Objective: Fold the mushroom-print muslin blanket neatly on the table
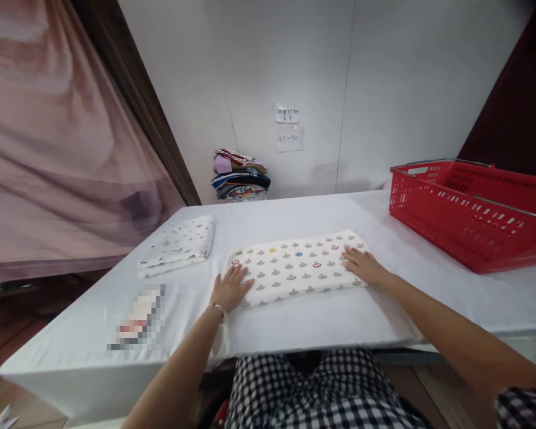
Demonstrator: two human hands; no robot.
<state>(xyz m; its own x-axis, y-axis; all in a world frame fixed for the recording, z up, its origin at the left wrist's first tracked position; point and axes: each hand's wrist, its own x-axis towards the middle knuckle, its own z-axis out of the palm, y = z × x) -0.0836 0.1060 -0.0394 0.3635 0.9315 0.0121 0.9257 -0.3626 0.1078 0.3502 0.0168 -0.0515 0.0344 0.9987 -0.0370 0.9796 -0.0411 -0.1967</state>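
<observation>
A folded white cloth with a grey and coloured pattern (pixel 295 265) lies flat on the white table (pixel 321 325) in front of me. My left hand (pixel 230 288) rests flat on its left end, fingers stretched out, a bracelet at the wrist. My right hand (pixel 361 264) lies flat on its right end, fingers spread. Neither hand holds anything.
A second folded white patterned cloth (pixel 178 244) lies at the left of the table. A red plastic basket (pixel 469 211) stands at the right. A stack of folded coloured clothes (pixel 240 176) sits by the back wall. A blurred-out item (pixel 138 319) lies near the front left edge.
</observation>
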